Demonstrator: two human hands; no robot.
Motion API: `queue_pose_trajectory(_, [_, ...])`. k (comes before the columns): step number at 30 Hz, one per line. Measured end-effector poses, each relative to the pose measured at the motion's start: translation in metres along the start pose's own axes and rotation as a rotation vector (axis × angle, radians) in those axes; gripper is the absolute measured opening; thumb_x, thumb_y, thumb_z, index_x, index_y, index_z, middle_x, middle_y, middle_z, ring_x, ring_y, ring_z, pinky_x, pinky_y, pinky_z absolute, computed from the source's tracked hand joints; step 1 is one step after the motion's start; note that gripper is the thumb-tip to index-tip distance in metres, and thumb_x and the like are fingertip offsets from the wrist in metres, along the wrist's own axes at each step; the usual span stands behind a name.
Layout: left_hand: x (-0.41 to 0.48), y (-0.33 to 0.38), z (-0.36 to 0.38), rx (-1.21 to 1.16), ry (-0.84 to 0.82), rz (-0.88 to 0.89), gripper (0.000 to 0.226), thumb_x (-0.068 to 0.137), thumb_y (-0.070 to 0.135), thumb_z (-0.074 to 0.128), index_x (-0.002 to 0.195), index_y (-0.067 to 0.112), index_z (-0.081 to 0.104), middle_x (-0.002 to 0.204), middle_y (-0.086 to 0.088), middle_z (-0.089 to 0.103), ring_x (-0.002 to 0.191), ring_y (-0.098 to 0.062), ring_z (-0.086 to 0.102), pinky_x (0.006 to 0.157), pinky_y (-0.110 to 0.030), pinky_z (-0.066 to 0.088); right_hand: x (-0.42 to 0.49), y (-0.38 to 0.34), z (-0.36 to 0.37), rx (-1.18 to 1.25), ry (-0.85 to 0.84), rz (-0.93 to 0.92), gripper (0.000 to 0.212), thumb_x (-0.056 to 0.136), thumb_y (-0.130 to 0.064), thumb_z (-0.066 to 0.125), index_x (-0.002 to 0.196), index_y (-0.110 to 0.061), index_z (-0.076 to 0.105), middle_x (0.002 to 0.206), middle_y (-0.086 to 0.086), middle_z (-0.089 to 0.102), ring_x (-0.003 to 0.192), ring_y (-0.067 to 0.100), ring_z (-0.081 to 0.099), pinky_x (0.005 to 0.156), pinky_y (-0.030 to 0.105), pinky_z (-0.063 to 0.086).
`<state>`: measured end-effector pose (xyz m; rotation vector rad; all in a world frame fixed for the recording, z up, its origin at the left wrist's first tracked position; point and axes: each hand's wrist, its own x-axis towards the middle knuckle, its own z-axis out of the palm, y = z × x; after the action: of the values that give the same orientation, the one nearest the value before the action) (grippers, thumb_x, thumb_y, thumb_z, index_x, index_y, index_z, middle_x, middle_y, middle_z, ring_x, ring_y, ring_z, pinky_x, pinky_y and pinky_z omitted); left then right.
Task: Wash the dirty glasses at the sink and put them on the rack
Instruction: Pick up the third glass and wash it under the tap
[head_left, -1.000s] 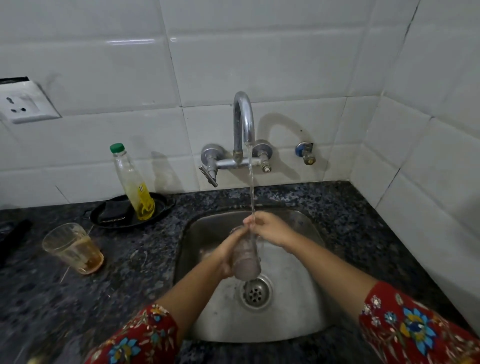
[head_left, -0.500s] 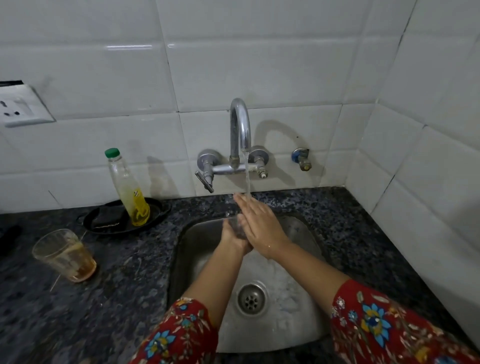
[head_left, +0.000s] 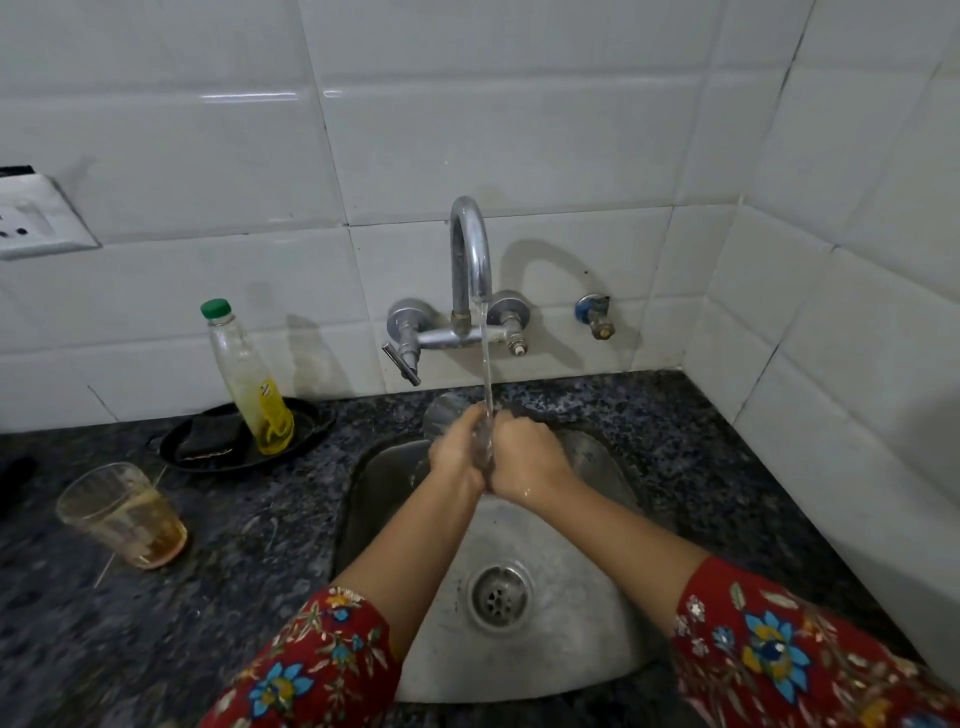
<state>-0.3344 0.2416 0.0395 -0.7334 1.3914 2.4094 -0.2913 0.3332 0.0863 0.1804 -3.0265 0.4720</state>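
Gripping glass (head_left: 445, 412) in both hands over sink (head_left: 571, 654), dead centre, straight under tap (head_left: 470, 249). Wrapping left hand (head_left: 456, 453) round the body from 9 o'clock, fingers curled on it. Clamping right hand (head_left: 527, 460) on it from 3 o'clock, fingers curled, knuckles up. Tilting glass with mouth toward 11 o'clock; seeing only the rim past the left fingers, rest hidden by the hands. Running water (head_left: 485, 358) down onto the seam between the hands. Seeing drain (head_left: 500, 597) at 6 o'clock of the hands. Seeing second glass (head_left: 124, 514) upright on desk (head_left: 218, 613), 9 o'clock of sink, well apart, brownish dregs in the bottom. Seeing bottle (head_left: 248, 379), green cap, yellow liquid low, upright in black dish (head_left: 176, 449) at 10 o'clock of sink, dark pad (head_left: 210, 441) just beside it in the dish. Seeing socket (head_left: 31, 221) on wall, far 10 o'clock.
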Motion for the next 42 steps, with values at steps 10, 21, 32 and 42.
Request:
queue_pose_trajectory(10, [-0.039, 0.006, -0.012, 0.093, -0.244, -0.013, 0.029, 0.08, 0.035, 0.07, 0.091, 0.007, 0.069, 0.081, -0.008, 0.07, 0.074, -0.024, 0.066, 0.07, -0.034, 0.054, -0.012, 0.016, -0.003, 1.087, -0.488, 0.4, 0.022, 0.071, -0.005, 0.074, 0.091, -0.007, 0.066, 0.08, 0.008, 0.07, 0.069, 0.017, 0.068, 0.076, 0.035, 0.06])
queue_pose_trajectory(21, [-0.041, 0.012, -0.026, 0.037, -0.632, 0.062, 0.036, 0.067, 0.029, 0.078, 0.096, 0.009, 0.071, 0.096, -0.009, 0.07, 0.094, -0.025, 0.065, 0.093, -0.043, 0.049, -0.036, 0.037, 0.0, 1.453, -0.791, 0.245, 0.025, 0.079, -0.011, 0.062, 0.103, -0.002, 0.062, 0.087, 0.012, 0.067, 0.066, 0.017, 0.064, 0.062, 0.025, 0.055])
queue_pose_trajectory(32, [-0.047, 0.017, -0.034, 0.306, -0.635, 0.142, 0.044, 0.07, 0.033, 0.072, 0.106, 0.01, 0.067, 0.106, -0.008, 0.07, 0.101, -0.024, 0.065, 0.099, -0.048, 0.046, -0.042, 0.035, 0.009, 1.462, -0.827, 0.241, 0.028, 0.075, -0.019, 0.067, 0.101, -0.009, 0.064, 0.09, 0.009, 0.07, 0.078, 0.02, 0.068, 0.069, 0.029, 0.056])
queue_pose_trajectory(42, [-0.058, 0.009, -0.025, 0.504, -0.329, 0.449, 0.058, 0.072, 0.007, 0.082, 0.124, 0.011, 0.057, 0.116, -0.007, 0.069, 0.106, -0.018, 0.067, 0.092, -0.031, 0.054, -0.015, 0.019, 0.026, 1.271, -0.264, 0.137, 0.052, 0.075, 0.004, 0.071, 0.123, -0.014, 0.059, 0.104, 0.002, 0.072, 0.097, 0.019, 0.069, 0.081, 0.034, 0.058])
